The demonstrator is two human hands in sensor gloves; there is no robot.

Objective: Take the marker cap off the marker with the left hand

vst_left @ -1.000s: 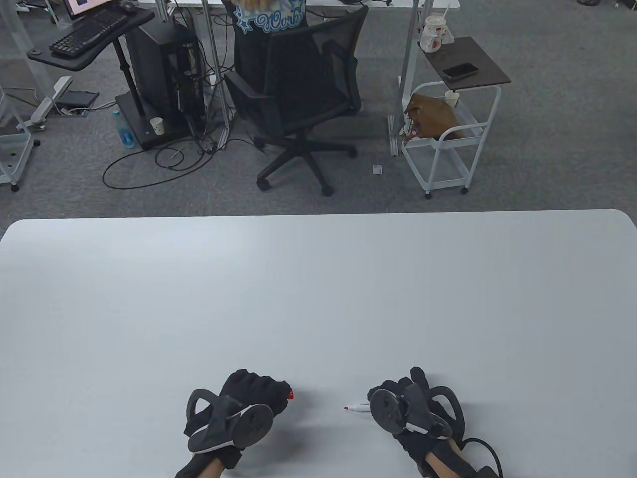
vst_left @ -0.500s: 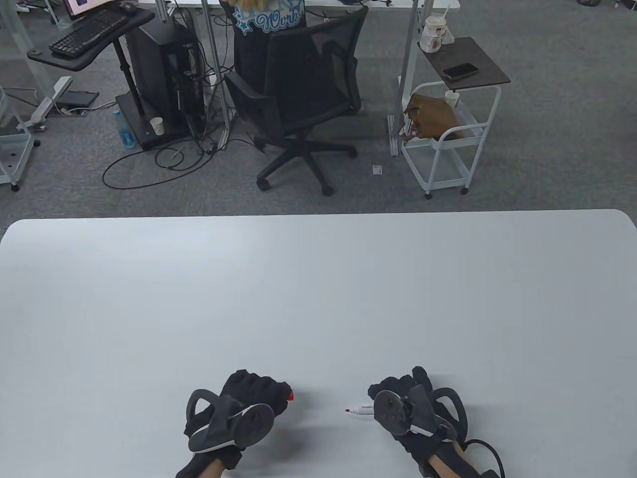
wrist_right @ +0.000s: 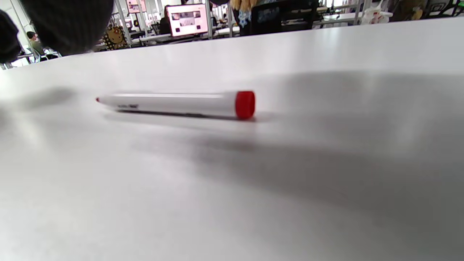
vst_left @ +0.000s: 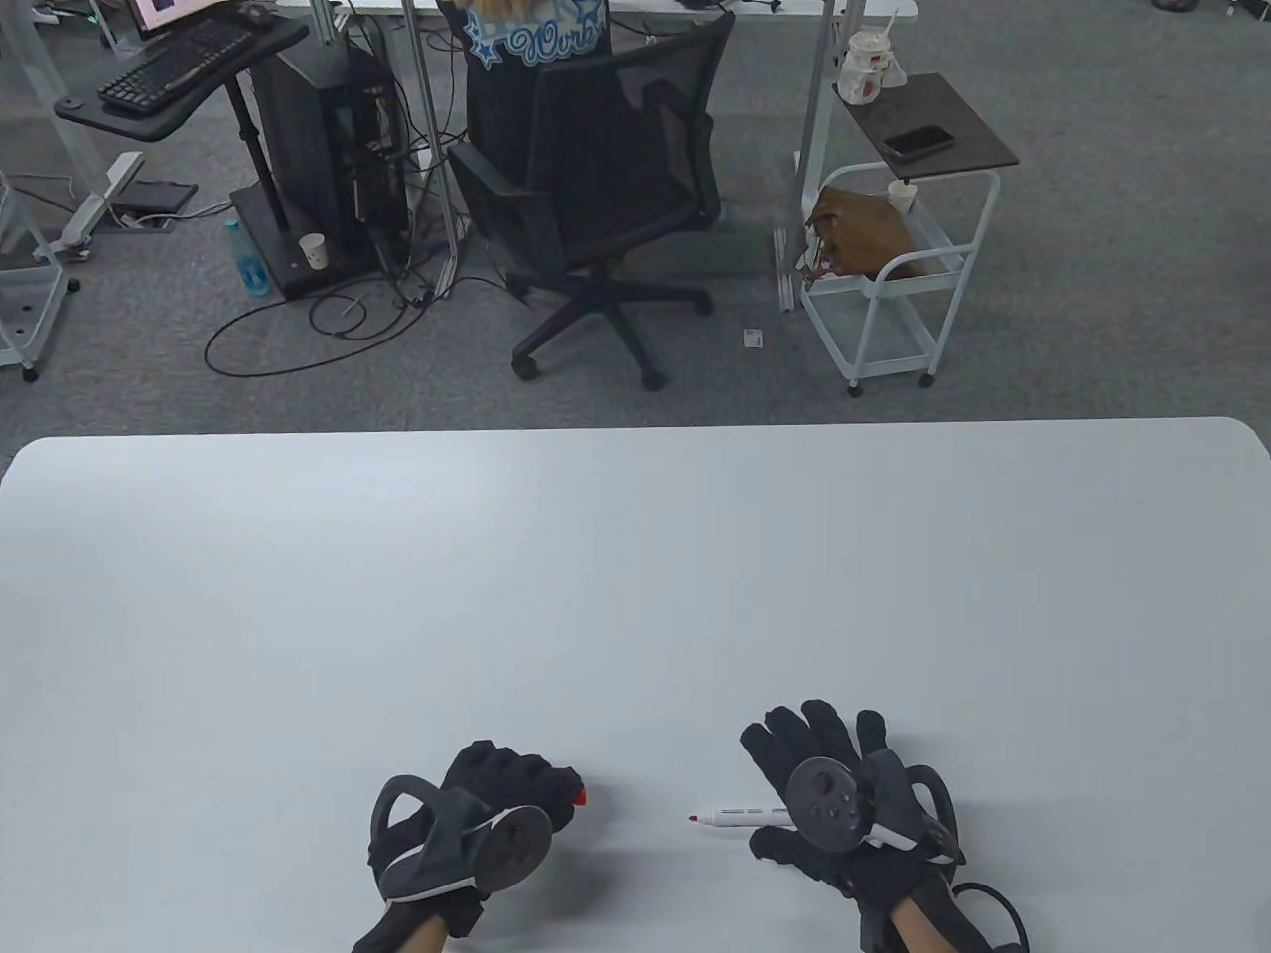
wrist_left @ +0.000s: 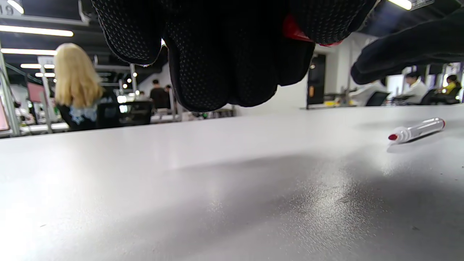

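The white marker (vst_left: 733, 817) lies uncapped on the white table (vst_left: 635, 596), with its red tip pointing left. It also shows in the left wrist view (wrist_left: 417, 130) and in the right wrist view (wrist_right: 177, 104), lying free with a red end plug. My left hand (vst_left: 536, 784) is curled in a fist around the red cap (vst_left: 579, 795), which peeks out between the fingers (wrist_left: 293, 30). My right hand (vst_left: 819, 759) is open with its fingers spread, hovering over the marker's rear end without holding it.
The table's near edge is just below both hands. Beyond the far edge are an office chair (vst_left: 596, 179) and a white cart (vst_left: 894, 268) on the floor.
My right hand has opened, turned palm down and let go of the marker, which now lies on the table. My left hand has stayed still with the cap.
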